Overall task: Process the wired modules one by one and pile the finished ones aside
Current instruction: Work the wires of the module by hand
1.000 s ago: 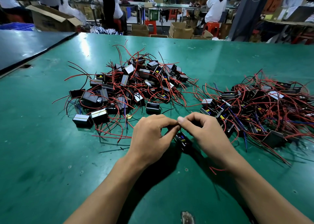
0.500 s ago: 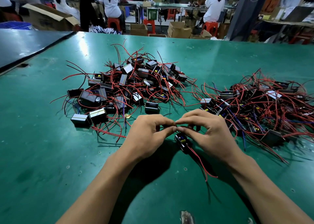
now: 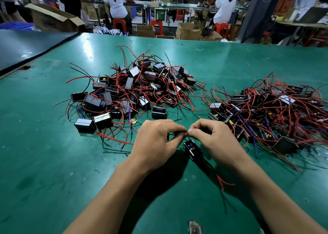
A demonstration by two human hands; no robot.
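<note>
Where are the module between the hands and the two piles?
module [image 3: 191, 148], head view, on its black body.
left pile [image 3: 134, 71], head view, on a pale-topped box.
right pile [image 3: 275, 116], head view, on its wire tangle.

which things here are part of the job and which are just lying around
In the job: the module under the hands; its wire, pinched by left hand and right hand; the left pile and right pile of wired modules; the green table.
Just lying about: open cardboard box, red stool, floor boxes, dark table at far left.
</note>
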